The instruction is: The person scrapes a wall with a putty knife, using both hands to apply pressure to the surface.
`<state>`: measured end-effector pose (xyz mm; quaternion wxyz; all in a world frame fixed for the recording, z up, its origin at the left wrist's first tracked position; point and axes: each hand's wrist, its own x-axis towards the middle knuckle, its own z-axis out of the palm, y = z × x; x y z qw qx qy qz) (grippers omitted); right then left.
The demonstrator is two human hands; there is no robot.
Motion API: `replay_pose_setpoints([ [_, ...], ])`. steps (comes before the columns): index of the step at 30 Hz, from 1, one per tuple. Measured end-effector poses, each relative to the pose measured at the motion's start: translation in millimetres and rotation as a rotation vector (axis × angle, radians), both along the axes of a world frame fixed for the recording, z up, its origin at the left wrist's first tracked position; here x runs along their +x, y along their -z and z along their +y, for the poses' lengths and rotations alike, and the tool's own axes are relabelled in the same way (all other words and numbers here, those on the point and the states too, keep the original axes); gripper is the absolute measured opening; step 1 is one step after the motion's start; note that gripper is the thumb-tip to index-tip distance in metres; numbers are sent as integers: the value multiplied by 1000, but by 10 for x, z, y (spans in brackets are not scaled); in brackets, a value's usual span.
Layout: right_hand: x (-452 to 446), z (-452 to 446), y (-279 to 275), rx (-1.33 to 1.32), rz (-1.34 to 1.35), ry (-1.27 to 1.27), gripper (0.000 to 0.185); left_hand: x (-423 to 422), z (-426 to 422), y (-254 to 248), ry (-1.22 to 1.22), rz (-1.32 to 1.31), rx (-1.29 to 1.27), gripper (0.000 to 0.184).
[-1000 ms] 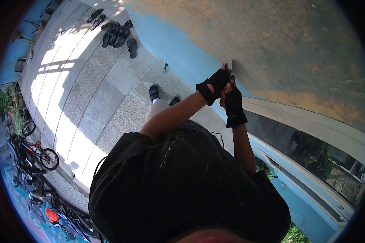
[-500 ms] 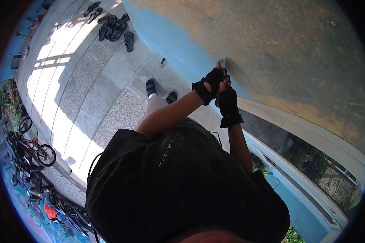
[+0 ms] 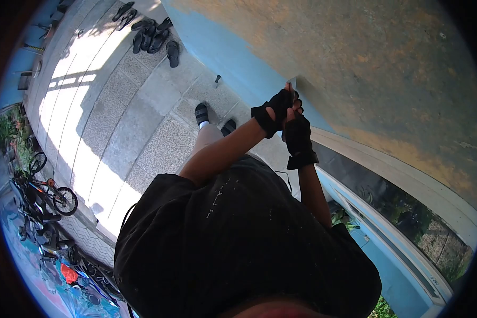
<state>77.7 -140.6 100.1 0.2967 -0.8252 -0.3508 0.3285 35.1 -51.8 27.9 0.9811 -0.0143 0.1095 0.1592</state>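
A flat metal scraper (image 3: pixel 294 85) has its blade edge against the wall (image 3: pixel 355 63), which is blue low down and patchy brown-grey over the rest. My left hand (image 3: pixel 274 112), in a black fingerless glove, is closed around the scraper near the blade. Just below it, my right hand (image 3: pixel 299 135), gloved the same way, is closed on the lower part of the scraper. Both hands touch each other, and the handle is mostly hidden by the fingers.
A window with a pale frame (image 3: pixel 397 159) lies right of my hands. My sandalled feet (image 3: pixel 201 113) stand on paving. Several black sandals (image 3: pixel 152 40) and a small dark object (image 3: pixel 217 79) lie on the ground. Bicycles (image 3: pixel 63 201) stand at far left.
The view has shifted slightly, so floor objects appear a little to the right. My hands keep their grip, and the scraper's blade looks turned slightly, showing more of its face.
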Motion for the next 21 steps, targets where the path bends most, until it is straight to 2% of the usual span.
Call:
replay_pose_setpoints([
  [1,0,13,37,0,3,-3,35,-2,-14,-4,7,-3,6,49],
  [3,11,75,65,-20,-229,-139,35,-5,72,35,-2,-3,-5,48],
  [4,-21,81,20,-22,-230,-133,35,-11,102,67,-4,-1,-20,48],
  [6,-89,127,-79,55,10,31,34,2,98,57,-26,8,4,47],
  [10,50,-62,164,63,-127,-7,32,8,0,-99,29,60,7,47],
  [13,66,-53,26,33,-84,-47,31,21,-52,-94,20,9,2,48],
  [15,33,105,-42,-69,33,-46,32,31,71,-3,-70,93,50,49],
  [16,31,131,85,-71,33,-38,32,5,143,97,-30,64,-23,49],
  [18,38,202,337,103,-216,-208,34,19,223,218,-23,59,-10,50],
  [19,29,172,345,104,-211,-208,34,-4,233,254,-23,61,0,51],
  [21,-19,61,299,102,-159,-4,43,30,84,210,-45,40,-14,51],
])
